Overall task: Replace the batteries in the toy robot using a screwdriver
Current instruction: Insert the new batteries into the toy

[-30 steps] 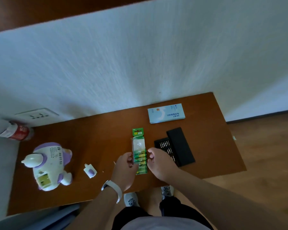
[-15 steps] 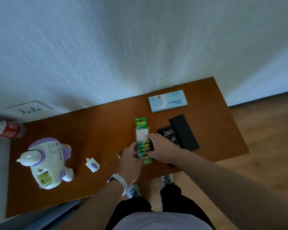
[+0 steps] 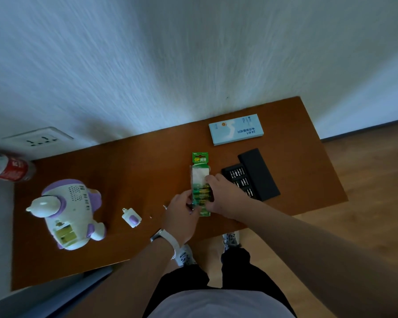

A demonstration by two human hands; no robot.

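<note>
at the middle of the brown wooden worktop (image 3: 136, 171), the green card blister pack of batteries (image 3: 200, 177) is being pinched along its edges by the left hand (image 3: 179, 216) and the right hand (image 3: 223, 198), fingers curling over it; the white-and-purple plastic toy robot (image 3: 67, 212) is lying well apart, leftward.

I gripped the green battery pack (image 3: 200, 180) on the table (image 3: 133, 166) with my left hand (image 3: 180, 214) and right hand (image 3: 221, 193); the toy robot (image 3: 67, 212) lay well apart, left.

Red-labelled bottle (image 3: 9, 169), wall socket (image 3: 39, 139).
</note>
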